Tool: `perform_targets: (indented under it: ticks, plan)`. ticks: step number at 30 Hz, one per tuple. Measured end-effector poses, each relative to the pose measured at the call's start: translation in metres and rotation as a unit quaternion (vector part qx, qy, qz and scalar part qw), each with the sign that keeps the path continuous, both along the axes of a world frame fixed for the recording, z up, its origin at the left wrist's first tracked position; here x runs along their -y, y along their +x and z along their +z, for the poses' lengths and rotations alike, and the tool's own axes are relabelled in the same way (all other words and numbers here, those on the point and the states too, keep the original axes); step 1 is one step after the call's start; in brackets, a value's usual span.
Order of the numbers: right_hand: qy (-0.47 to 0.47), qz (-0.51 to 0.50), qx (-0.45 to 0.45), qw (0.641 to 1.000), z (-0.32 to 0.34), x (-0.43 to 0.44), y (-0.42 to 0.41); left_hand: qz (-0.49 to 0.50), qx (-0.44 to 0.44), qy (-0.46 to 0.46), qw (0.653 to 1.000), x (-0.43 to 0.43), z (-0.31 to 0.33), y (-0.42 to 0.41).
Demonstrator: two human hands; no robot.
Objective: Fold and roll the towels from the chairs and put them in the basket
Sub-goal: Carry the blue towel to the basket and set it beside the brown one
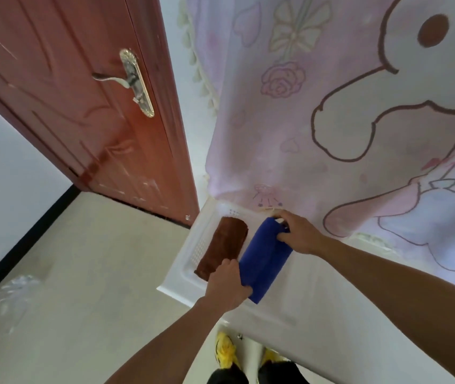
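View from the person's head, looking down along two bare forearms. Nearest, below both hands, are the toes of yellow shoes (227,350) on a pale floor (96,259).

The left hand (227,282) is the nearer one. Its back faces the camera and its fingers curl over the near end of a rolled blue towel (265,259), grasping it. The right hand (299,234) is farther out and to the right, with thumb and fingers closed around the far end of the same roll.

The blue towel spans the gap between the two hands. Its long axis runs away from the person, from the left hand up to the right hand, leaning slightly right as it goes. It sits over a white basket (184,253). Whether it rests on the bottom cannot be told.

Just left of the blue roll, past the left hand's knuckles, a rolled brown towel (220,248) lies in the basket, parallel to the blue one and pointing the same way.

Beyond the right hand hangs a pink cloth (304,134) printed with a cartoon rabbit, roses and bows. Far left of both hands stands a red-brown door (82,106) with a metal lever handle (126,79). A crumpled clear plastic sheet (13,295) lies on the floor well left of the left hand.
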State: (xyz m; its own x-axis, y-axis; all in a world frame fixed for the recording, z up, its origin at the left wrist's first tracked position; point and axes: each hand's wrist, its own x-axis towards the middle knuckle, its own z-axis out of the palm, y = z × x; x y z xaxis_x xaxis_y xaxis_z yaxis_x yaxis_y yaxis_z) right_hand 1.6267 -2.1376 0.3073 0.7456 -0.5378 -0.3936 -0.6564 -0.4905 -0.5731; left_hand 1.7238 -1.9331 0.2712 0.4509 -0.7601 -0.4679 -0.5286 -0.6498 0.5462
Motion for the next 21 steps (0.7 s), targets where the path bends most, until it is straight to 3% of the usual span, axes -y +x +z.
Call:
perform_targets:
  ticks: [3,7,12,14,17,21]
  plan:
    - [-0.038,0.072,-0.067,0.994,-0.024,0.006,0.019,0.035,-0.005,0.045,0.998,0.004,-0.008,-0.003]
    - [-0.116,0.120,-0.127,0.978,-0.054,-0.005,0.038,0.020,0.074,0.092,0.993,0.006,-0.016,-0.007]
    - [-0.218,0.191,-0.168,0.942,-0.073,-0.013,0.048,-0.015,0.187,0.104,0.977,0.008,-0.021,-0.018]
    - [-0.235,0.205,-0.174,0.934,-0.079,-0.011,0.048,-0.064,0.226,0.070,0.970,0.002,-0.024,-0.026]
    - [-0.255,0.210,-0.095,0.939,-0.081,-0.007,0.043,-0.179,0.247,0.034,0.952,-0.005,-0.028,-0.029]
    - [-0.347,0.273,0.086,0.893,-0.080,-0.003,0.013,-0.233,0.167,0.111,0.951,-0.009,-0.022,-0.016]
